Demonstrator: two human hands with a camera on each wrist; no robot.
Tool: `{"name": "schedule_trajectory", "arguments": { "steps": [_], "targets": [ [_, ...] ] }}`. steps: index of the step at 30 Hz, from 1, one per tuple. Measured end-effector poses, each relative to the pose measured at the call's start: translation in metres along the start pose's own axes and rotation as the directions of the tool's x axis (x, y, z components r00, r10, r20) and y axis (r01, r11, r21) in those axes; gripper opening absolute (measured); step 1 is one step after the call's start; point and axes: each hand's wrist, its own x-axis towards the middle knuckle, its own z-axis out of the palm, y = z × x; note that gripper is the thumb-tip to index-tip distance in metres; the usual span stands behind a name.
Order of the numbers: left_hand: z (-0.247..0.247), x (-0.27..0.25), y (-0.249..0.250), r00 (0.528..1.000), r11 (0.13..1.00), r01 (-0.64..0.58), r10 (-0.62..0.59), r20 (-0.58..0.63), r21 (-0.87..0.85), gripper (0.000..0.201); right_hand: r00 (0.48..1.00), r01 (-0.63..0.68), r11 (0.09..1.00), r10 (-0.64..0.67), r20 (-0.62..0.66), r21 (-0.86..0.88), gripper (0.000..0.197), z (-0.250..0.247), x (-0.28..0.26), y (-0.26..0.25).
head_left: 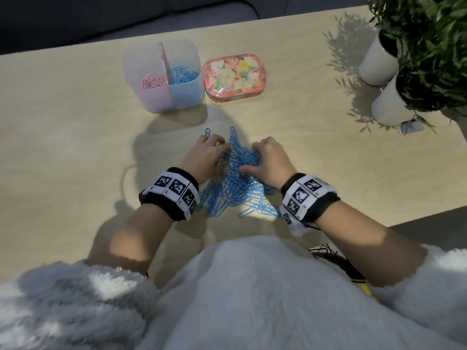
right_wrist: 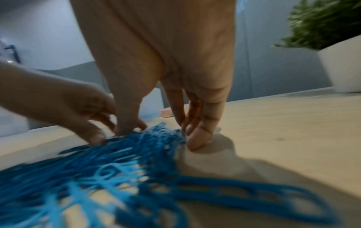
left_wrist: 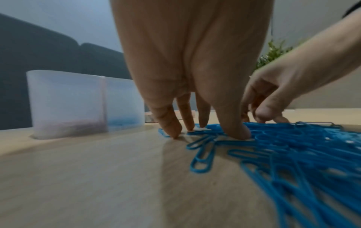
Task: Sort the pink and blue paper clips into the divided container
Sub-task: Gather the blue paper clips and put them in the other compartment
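Observation:
A heap of blue paper clips (head_left: pixel 237 188) lies on the table in front of me, with no pink ones among them. My left hand (head_left: pixel 214 152) stands on the heap's left edge, its straight fingers (left_wrist: pixel 234 131) pressing clips (left_wrist: pixel 283 151) down. My right hand (head_left: pixel 252 157) is on the heap's far right side, with thumb and fingertips (right_wrist: pixel 197 138) planted either side of a raised bunch of clips (right_wrist: pixel 160 135). Behind stands the translucent divided container (head_left: pixel 177 97), with pink clips (head_left: pixel 153 80) in the left half and blue clips (head_left: pixel 183 74) in the right.
A floral tin (head_left: pixel 235 77) sits just right of the container. Two white pots (head_left: pixel 389 107) with green plants stand at the table's far right. A single blue clip (head_left: pixel 207 132) lies just beyond my left fingers. The table edge runs near my right forearm.

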Motion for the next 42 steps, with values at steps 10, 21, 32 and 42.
{"name": "schedule_trajectory", "arguments": {
  "steps": [10,21,32,42],
  "targets": [
    [0.001,0.004,0.004,0.996,0.995,0.086,-0.088,-0.034,-0.059,0.02,0.992,0.129,0.985,-0.129,0.013,-0.118,0.017,0.005,0.003,-0.029],
    [-0.003,-0.006,-0.006,0.971,0.958,0.237,-0.239,0.006,-0.164,0.018,0.999,-0.037,0.791,0.015,0.043,0.61,0.005,-0.068,0.044,-0.051],
    [-0.002,-0.016,-0.001,0.972,0.959,0.206,-0.223,-0.069,-0.196,0.019,0.988,-0.005,0.865,-0.073,0.137,0.501,0.02,-0.105,0.155,-0.149],
    [-0.001,-0.007,-0.003,0.991,0.99,0.134,-0.132,0.034,-0.046,0.05,0.994,-0.105,0.56,0.092,0.064,0.822,0.028,-0.096,0.105,-0.105]
  ]
}}
